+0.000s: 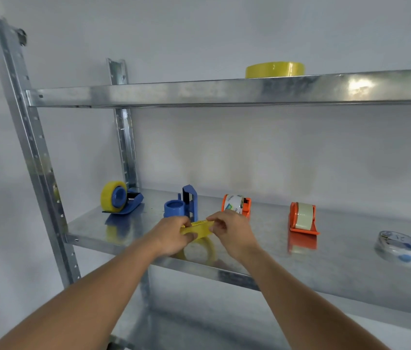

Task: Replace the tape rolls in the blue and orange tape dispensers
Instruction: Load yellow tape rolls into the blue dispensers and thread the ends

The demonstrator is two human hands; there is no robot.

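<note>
A loaded blue dispenser (123, 201) is noted at far left of the lower shelf (350, 261). The empty blue dispenser (181, 207) lies just behind the hands. A yellow tape roll (197, 229) is pinched between the left hand (174, 234) and right hand (232, 232), both closed on it. Two orange dispensers (237, 204) (302, 218) hold rolls. Risk: the freed tape end may stick to fingers, or the roll may slip onto the metal.

Soft, even light fills my view. Glare flares on the upper shelf (358, 84) edge at right; the lower shelf (338, 258) mirrors colours dimly. Wide-angle bending tilts the left upright (35, 157); everything looks slightly soft.
</note>
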